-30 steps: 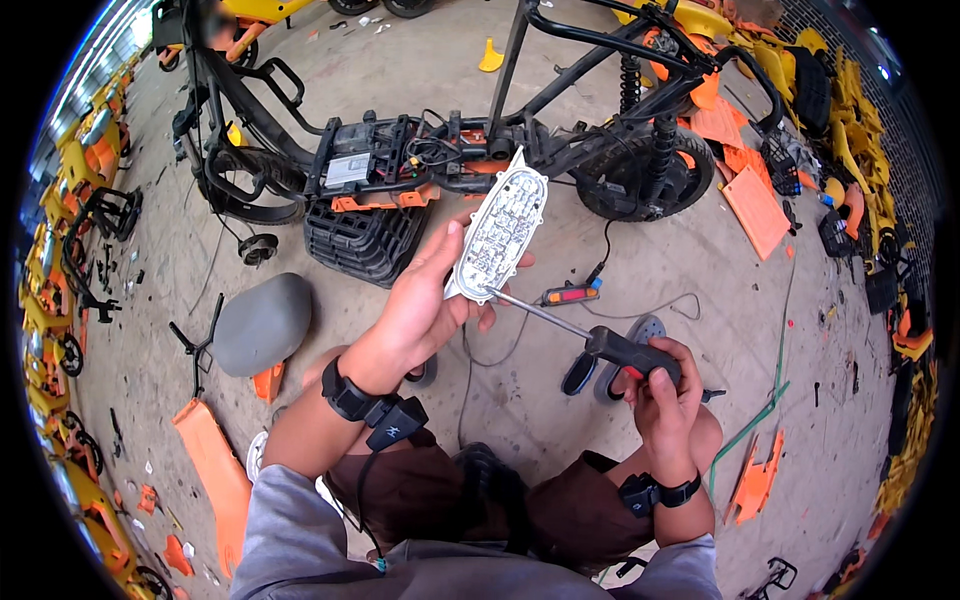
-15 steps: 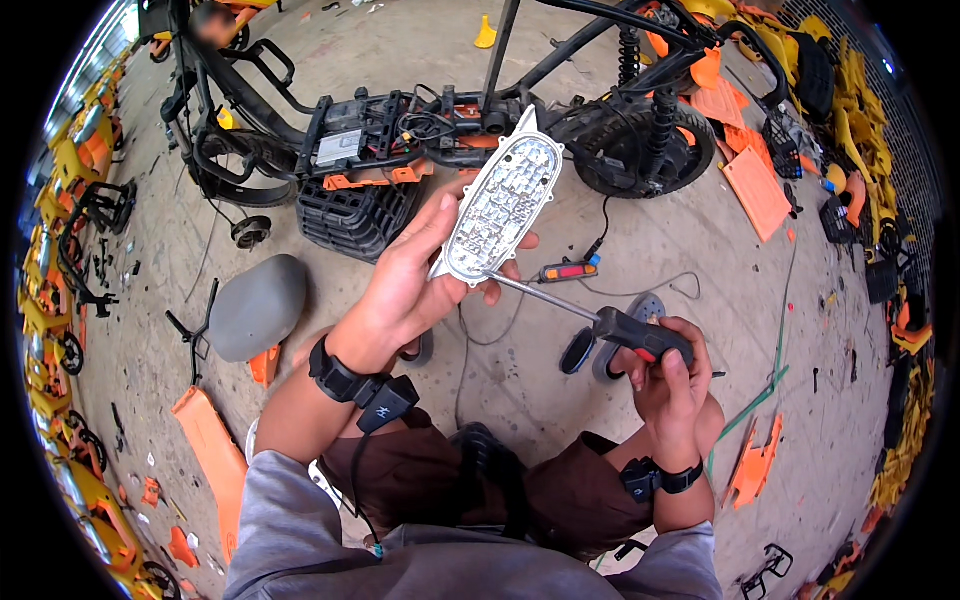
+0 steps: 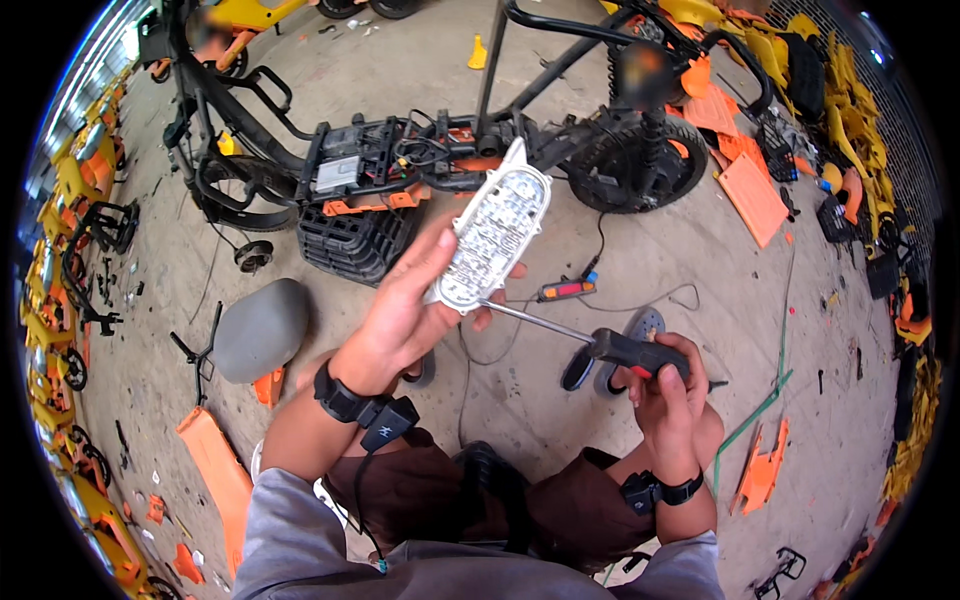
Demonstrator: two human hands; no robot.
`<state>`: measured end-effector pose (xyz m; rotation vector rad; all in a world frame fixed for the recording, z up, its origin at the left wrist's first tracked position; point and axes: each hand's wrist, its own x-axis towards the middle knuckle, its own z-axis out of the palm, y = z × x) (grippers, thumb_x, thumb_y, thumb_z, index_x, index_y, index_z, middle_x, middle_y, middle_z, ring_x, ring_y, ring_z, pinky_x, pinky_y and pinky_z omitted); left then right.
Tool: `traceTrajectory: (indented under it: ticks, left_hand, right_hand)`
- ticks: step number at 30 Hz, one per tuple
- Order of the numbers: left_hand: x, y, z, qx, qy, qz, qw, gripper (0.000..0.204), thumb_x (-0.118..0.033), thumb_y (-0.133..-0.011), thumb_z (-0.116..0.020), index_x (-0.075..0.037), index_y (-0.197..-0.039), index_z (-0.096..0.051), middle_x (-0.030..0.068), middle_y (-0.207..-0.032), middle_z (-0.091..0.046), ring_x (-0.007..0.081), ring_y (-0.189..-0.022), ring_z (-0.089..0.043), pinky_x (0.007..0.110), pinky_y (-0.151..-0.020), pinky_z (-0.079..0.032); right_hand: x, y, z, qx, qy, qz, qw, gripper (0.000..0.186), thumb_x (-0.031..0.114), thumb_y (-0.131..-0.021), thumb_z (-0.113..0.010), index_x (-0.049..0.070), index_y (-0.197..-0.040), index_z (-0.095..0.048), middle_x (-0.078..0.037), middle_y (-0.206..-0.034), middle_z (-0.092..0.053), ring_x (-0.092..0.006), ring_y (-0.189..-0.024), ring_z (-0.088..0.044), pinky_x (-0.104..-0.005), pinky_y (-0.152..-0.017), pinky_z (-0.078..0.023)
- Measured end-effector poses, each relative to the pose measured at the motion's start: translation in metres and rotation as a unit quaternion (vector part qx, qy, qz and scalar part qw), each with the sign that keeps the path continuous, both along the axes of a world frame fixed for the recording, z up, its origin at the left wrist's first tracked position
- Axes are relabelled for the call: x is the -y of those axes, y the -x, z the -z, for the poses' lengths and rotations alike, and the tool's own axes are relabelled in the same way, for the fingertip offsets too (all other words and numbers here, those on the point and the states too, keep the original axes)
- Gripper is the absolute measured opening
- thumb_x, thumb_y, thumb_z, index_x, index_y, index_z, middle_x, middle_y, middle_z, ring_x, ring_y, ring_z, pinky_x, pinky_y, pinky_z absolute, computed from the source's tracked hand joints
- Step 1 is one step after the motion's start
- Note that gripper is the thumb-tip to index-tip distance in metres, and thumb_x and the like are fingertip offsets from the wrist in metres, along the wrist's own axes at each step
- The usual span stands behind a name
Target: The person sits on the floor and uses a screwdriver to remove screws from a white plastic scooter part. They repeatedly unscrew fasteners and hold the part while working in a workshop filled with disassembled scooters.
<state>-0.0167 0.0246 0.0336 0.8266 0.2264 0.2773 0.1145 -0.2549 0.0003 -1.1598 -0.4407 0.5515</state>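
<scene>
A long oval lamp unit (image 3: 495,238) with a pale rim, small mounting lugs and a shiny, bumpy face lies tilted in my left hand (image 3: 400,312). My thumb presses along its left edge, and the other fingers go behind it, partly hidden. My right hand (image 3: 665,395) is closed around the black handle of a screwdriver (image 3: 640,352) with a red patch. The metal shaft points up and left, its tip at the lamp's lower rim. Whether the tip sits in a screw or a seam, I cannot tell.
Ahead stands a stripped scooter frame (image 3: 470,180) above a black crate (image 3: 350,240). A grey seat (image 3: 262,330) and an orange panel (image 3: 215,480) lie left. A cabled orange-and-black device (image 3: 567,290) lies beyond the screwdriver. An orange piece (image 3: 765,470) and green strip (image 3: 765,415) lie right.
The whole view has shifted, so the scooter's surroundings and the seat sit slightly lower. The lamp is slightly lower and its face catches light differently. The screwdriver tip stays at its lower rim.
</scene>
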Motion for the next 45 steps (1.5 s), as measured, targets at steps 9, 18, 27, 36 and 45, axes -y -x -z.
traceTrajectory:
  ticks: [9,18,27,36,45]
  left_hand:
    - [0.014,-0.015,0.008,-0.004,-0.022,0.102,0.995,0.056,-0.032,-0.101,-0.058,-0.011,-0.146,-0.032,0.015,-0.106,-0.069,0.0205,-0.084,-0.07,0.029,-0.058,-0.053]
    - [0.011,-0.011,0.014,-0.121,-0.024,-0.034,0.992,0.074,-0.026,-0.092,-0.072,-0.012,-0.15,-0.027,0.0104,-0.107,-0.063,0.0193,-0.084,-0.067,0.033,-0.062,-0.053]
    - [0.0,-0.025,0.025,-0.169,0.0,-0.064,0.984,0.082,-0.017,-0.085,-0.075,0.001,-0.147,-0.026,0.007,-0.094,-0.06,0.0164,-0.071,-0.063,0.031,-0.056,-0.052]
    - [-0.006,-0.013,0.028,-0.155,-0.04,-0.057,0.985,0.044,0.0,-0.082,-0.071,0.002,-0.12,-0.048,0.0108,-0.096,-0.064,0.0198,-0.08,-0.067,0.033,-0.066,-0.056]
    - [-0.007,-0.01,0.02,-0.14,-0.103,-0.095,0.98,0.028,-0.002,-0.08,-0.07,-0.001,-0.104,-0.056,0.0088,-0.092,-0.067,0.0168,-0.082,-0.065,0.032,-0.069,-0.055]
  right_hand:
    - [0.0,0.005,-0.004,-0.048,-0.007,0.115,0.992,0.049,0.037,-0.1,-0.05,-0.001,-0.132,-0.045,-0.014,-0.082,-0.061,-0.0132,-0.056,-0.047,-0.0271,-0.054,-0.042]
    - [-0.01,-0.007,-0.005,-0.13,0.01,0.135,0.982,0.059,0.04,-0.101,-0.046,0.005,-0.148,-0.038,-0.006,-0.079,-0.059,-0.008,-0.051,-0.046,-0.0204,-0.042,-0.035]
    - [-0.017,-0.004,0.019,-0.163,0.139,0.005,0.977,0.054,0.029,-0.101,-0.048,0.002,-0.146,-0.038,-0.013,-0.08,-0.062,-0.0153,-0.053,-0.054,-0.0251,-0.048,-0.042]
    - [-0.049,0.028,0.032,-0.289,0.348,-0.161,0.877,0.046,0.029,-0.099,-0.049,0.007,-0.14,-0.046,-0.016,-0.09,-0.067,-0.0158,-0.054,-0.055,-0.0271,-0.047,-0.04]
    - [-0.054,0.091,0.211,-0.25,0.574,-0.212,0.75,0.038,0.038,-0.094,-0.052,0.008,-0.116,-0.059,-0.01,-0.084,-0.066,-0.0167,-0.056,-0.058,-0.0338,-0.047,-0.044]
